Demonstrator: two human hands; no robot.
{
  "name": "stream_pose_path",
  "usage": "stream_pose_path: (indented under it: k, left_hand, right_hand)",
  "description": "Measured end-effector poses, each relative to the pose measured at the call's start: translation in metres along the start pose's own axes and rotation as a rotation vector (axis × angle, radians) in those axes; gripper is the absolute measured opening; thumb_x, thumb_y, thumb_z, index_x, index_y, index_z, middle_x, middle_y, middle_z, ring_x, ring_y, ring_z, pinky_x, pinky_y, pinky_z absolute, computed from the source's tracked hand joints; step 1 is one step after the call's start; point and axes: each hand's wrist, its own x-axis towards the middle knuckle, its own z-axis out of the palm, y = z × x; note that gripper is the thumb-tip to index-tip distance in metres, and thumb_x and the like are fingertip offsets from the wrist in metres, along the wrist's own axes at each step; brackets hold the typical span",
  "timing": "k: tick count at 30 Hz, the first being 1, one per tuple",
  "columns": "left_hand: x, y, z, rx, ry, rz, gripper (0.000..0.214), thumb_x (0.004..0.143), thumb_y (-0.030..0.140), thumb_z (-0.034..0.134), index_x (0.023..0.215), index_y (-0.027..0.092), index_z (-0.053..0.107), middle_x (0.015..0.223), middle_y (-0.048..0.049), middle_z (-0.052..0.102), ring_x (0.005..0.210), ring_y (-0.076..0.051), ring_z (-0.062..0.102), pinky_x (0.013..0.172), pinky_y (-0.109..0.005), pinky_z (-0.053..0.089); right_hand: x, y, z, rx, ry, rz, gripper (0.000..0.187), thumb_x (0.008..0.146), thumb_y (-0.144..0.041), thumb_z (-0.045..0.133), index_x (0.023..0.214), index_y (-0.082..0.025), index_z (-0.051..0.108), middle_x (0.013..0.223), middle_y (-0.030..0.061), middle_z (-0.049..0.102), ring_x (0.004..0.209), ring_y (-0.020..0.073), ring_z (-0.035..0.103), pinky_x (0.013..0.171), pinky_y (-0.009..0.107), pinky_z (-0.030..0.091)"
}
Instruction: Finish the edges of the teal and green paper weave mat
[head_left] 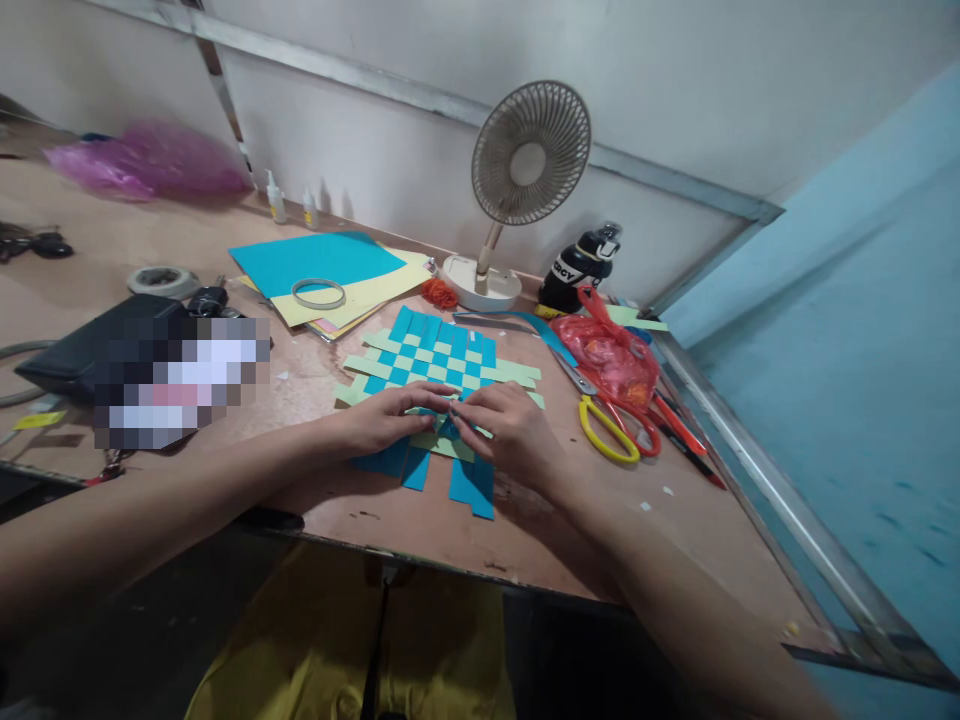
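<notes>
A woven paper mat [431, 350] of blue and pale yellow-green strips lies on the table in front of me, its loose blue ends pointing toward me. My left hand [394, 415] rests over its lower left part, fingers bent and meeting the other hand at the middle. With thumb and fingers pinched together, my right hand [510, 425] grips a blue paper strip [448, 428] at the weave's near edge. A pale green strip [442, 445] crosses just below the fingers. Both hands partly hide the lower weave.
Scissors with a yellow handle [609, 430] lie right of the mat, near a red plastic bag [607, 350]. Behind stand a fan [480, 283] and a black bottle [574, 270]. Paper sheets [315, 262] with a tape ring [319, 293] lie back left; a black pouch [105, 340] sits left.
</notes>
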Motion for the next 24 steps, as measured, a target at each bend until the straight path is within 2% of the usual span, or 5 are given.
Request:
stream_pose_path:
  k: [6,13,17,24]
  left_hand:
    - [0.0001,-0.0017,0.0001,0.004,0.004,0.022,0.029,0.092,0.027,0.052,0.118,0.024,0.064,0.144,-0.0083,0.046,0.134,-0.023,0.041,0.109,-0.038,0.035]
    - [-0.0007,0.0,-0.0004,0.002,-0.01,0.02,0.03,0.092,0.026,0.051,0.12,0.022,0.063,0.145,-0.0082,0.045,0.134,-0.022,0.041,0.109,-0.037,0.035]
    - [-0.0001,-0.0011,-0.0008,0.031,-0.009,0.032,0.031,0.093,0.025,0.051,0.121,0.021,0.062,0.145,-0.0085,0.046,0.136,-0.023,0.039,0.111,-0.037,0.032]
    - [0.0002,-0.0016,-0.0008,0.02,-0.02,0.031,0.031,0.093,0.025,0.05,0.121,0.022,0.062,0.146,-0.0086,0.045,0.135,-0.023,0.04,0.109,-0.038,0.035]
  right_hand:
    - [0.0004,0.0,0.0016,-0.012,0.041,-0.008,0.019,0.093,-0.022,0.054,0.086,-0.017,0.071,0.079,0.0048,0.071,0.074,0.0158,0.062,0.067,0.031,0.039]
    - [0.0002,0.0018,0.0012,0.08,0.024,0.016,0.016,0.091,-0.021,0.056,0.091,-0.018,0.071,0.083,0.0051,0.071,0.078,0.0164,0.063,0.07,0.031,0.041]
    - [-0.0002,0.0008,0.0015,0.065,0.04,0.009,0.016,0.091,-0.024,0.057,0.09,-0.017,0.071,0.081,0.0046,0.071,0.077,0.017,0.064,0.069,0.031,0.041]
    - [-0.0003,0.0004,0.0019,0.061,0.031,0.023,0.017,0.092,-0.022,0.055,0.092,-0.017,0.072,0.082,0.0058,0.072,0.078,0.0174,0.065,0.07,0.031,0.043]
